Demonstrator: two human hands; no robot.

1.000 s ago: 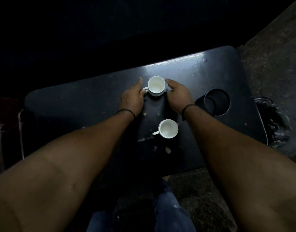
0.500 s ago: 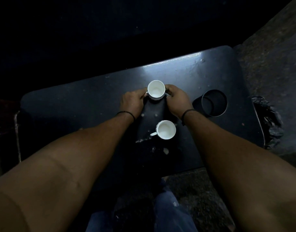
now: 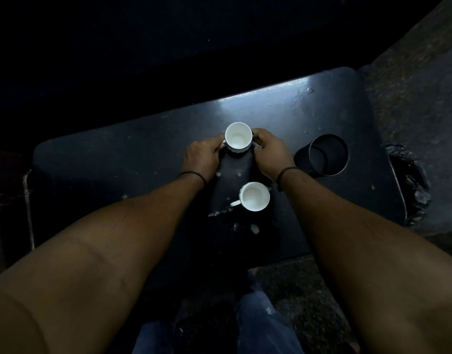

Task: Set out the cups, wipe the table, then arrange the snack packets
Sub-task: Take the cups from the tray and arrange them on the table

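Note:
Two empty white cups stand on a dark table [image 3: 117, 162]. The far cup [image 3: 238, 136] is held from both sides: my left hand [image 3: 201, 157] grips its left side, where the handle is, and my right hand [image 3: 268, 152] wraps its right side. The near cup [image 3: 254, 196] stands free between my forearms, its handle pointing left. No snack packets or cloth are visible in this dim scene.
A black cylindrical holder [image 3: 327, 155] stands open on the table to the right of my right hand. A crumpled black bag [image 3: 409, 185] hangs past the table's right edge. White specks [image 3: 255, 227] dot the tabletop near its front edge.
Both hands have closed in from flat beside the far cup to gripping it, and the cup has shifted slightly away from me.

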